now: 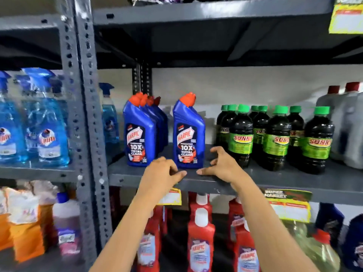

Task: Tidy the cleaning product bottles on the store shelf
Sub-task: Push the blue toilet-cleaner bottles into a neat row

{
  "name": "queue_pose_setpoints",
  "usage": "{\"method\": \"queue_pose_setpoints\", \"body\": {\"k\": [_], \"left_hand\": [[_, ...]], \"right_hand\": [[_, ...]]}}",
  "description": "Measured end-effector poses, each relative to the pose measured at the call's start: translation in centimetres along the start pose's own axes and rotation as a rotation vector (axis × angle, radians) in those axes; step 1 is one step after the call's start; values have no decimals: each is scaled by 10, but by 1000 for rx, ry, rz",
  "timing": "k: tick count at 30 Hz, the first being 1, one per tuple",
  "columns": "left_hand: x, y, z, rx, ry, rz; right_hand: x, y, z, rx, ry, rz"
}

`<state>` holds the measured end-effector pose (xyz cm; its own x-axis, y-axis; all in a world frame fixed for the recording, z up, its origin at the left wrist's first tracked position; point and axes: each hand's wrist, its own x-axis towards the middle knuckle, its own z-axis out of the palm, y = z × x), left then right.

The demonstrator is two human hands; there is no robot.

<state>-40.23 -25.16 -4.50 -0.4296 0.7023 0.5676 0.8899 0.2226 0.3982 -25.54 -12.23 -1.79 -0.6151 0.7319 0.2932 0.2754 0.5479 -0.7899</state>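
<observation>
Both hands empty, fingers curled open: left hand (164, 171) at 7 o'clock, right hand (222, 163) at 5 o'clock of the lone blue Harpic bottle (189, 134). Looks like the grasp step. Next: close on it, slide toward Harpic row (144, 128) at 9 o'clock.

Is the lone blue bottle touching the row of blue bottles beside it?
Apart. The head view shows bare shelf and wall between the lone blue bottle and the row of blue bottles to its left.
</observation>
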Motion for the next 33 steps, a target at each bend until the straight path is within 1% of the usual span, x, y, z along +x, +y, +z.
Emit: {"method": "queue_pose_setpoints", "body": {"k": [1,2,3,5,6,7,8,9,11,12,14,18,25,29,33], "left_hand": [[1,-4,-3,-18,-7,2],[0,-7,-7,-44,26,9],[0,-10,-12,-77,110,7],[3,-20,-22,-107,378,-50],[5,-26,-26,-71,488,-115],[9,-33,-30,-14,543,-190],[13,-40,-32,23,529,-258],[16,-45,-34,24,470,-307],[22,-50,-35,-56,342,-379],[23,-51,-34,-80,294,-397],[24,-53,-33,-56,243,-385],[26,-55,-30,-35,242,-404],[26,-57,-28,-60,247,-406],[26,-58,-27,-46,243,-410],[25,-55,-29,-86,229,-433]], "right_hand": [[3,-4,3,23,-8,7],[5,-8,7,41,-19,9],[9,-10,10,65,-29,17],[13,-16,15,125,-67,8],[14,-18,16,149,-94,-1],[15,-19,17,166,-93,0],[16,-18,18,176,-76,7],[17,-17,19,178,-61,10],[17,-15,20,163,-56,9],[17,-16,21,159,-52,11],[17,-14,23,159,-40,-2],[21,-11,25,148,-40,-24],[27,-3,23,195,-63,15],[27,-4,23,177,-63,38],[24,-7,20,140,-66,43]]}}
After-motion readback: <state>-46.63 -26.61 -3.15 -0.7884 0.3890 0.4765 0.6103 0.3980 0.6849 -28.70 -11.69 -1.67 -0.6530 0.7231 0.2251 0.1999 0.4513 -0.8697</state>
